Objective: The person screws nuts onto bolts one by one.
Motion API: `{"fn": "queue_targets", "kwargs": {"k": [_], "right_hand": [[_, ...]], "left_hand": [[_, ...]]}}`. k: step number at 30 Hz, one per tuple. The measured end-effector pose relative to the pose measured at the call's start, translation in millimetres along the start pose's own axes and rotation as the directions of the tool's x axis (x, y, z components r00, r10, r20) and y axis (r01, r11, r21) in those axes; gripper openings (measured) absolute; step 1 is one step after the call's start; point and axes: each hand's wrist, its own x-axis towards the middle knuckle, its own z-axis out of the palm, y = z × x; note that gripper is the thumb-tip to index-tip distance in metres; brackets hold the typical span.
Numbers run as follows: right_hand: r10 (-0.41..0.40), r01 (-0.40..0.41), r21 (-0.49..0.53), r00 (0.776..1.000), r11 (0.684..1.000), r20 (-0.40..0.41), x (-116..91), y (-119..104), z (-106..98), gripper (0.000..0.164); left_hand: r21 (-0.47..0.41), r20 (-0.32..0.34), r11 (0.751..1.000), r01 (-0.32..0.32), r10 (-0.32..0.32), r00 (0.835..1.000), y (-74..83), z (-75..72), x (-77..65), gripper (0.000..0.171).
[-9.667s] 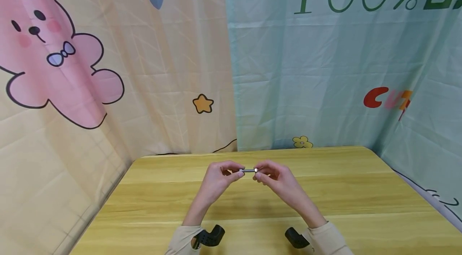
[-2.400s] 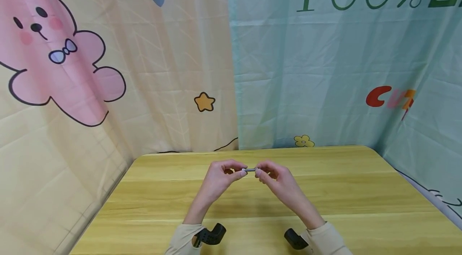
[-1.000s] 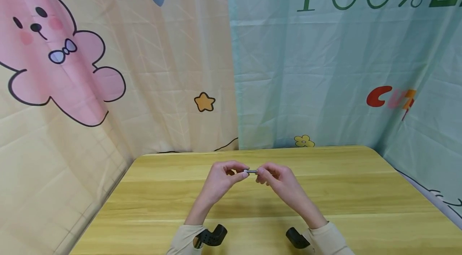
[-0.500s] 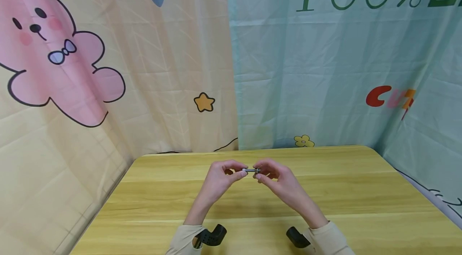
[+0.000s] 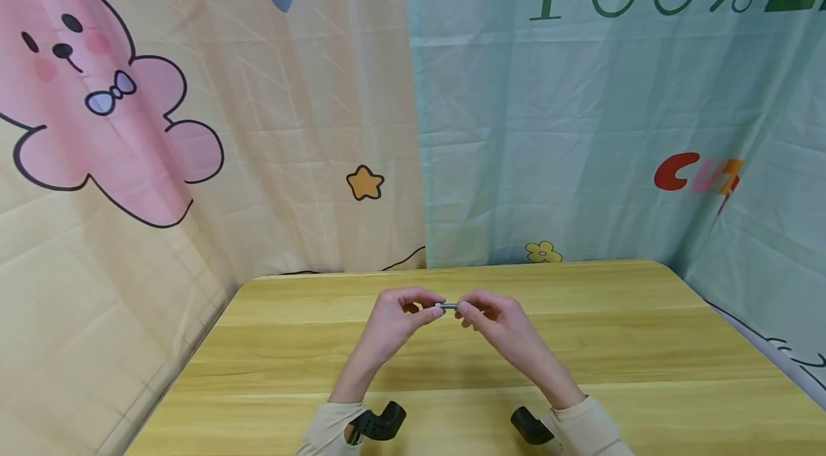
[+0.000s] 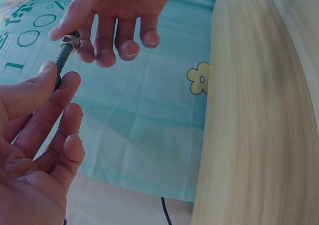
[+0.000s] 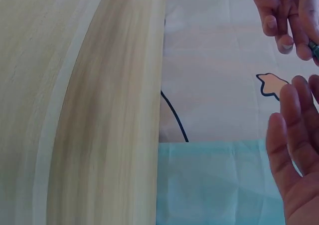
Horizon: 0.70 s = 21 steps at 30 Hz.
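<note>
A metal bolt is held level above the table between both hands. My left hand pinches one end of it between thumb and fingers, covering that end. At the other end, my right hand has its thumb and index finger on a hex nut threaded on the bolt. A short dark tip shows past the nut in the left wrist view, where bare thread lies between nut and left fingertips. The other right fingers hang apart, loosely bent. In the right wrist view only a sliver of bolt appears.
Below the hands lies a wood-grain table. Printed curtains hang behind and at both sides. Black camera mounts sit on both wrists, at the beige sleeves. A dark cable-like line shows below the curtain in the left wrist view.
Half a second ago my right thumb and fingers were spread, showing the nut; now they close on it. Earlier, the nut sat nearer the bolt's tip. My left hand keeps its pinch.
</note>
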Motion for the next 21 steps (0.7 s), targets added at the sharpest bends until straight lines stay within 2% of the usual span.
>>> {"fn": "queue_targets", "kwargs": {"k": [3,6,13,17,21], "right_hand": [[0.042,-0.042,-0.02,0.999,0.999,-0.012,0,-1,-2,0.022],[0.06,-0.061,-0.035,0.998,0.998,-0.019,0,-1,-4,0.022],[-0.037,0.037,-0.002,0.999,0.999,0.002,0,0,-4,0.028],[-0.044,0.044,0.006,0.999,0.999,0.019,-1,-13,-4,0.024],[-0.04,0.04,0.004,0.999,0.999,0.029,-1,-12,-4,0.02]], "left_hand": [[0.014,0.001,1.0,-0.006,0.006,1.0,0.0,0.9,0.1,0.012],[0.022,0.0,1.0,-0.006,0.006,1.0,0.2,1.5,0.2,0.012],[0.021,-0.019,1.0,-0.002,0.002,1.0,0.4,1.0,0.2,0.011],[0.025,-0.019,1.0,-0.003,0.003,1.0,0.5,0.7,0.0,0.011],[0.027,-0.013,1.0,-0.005,0.005,1.0,0.1,0.9,-0.1,0.011]]}}
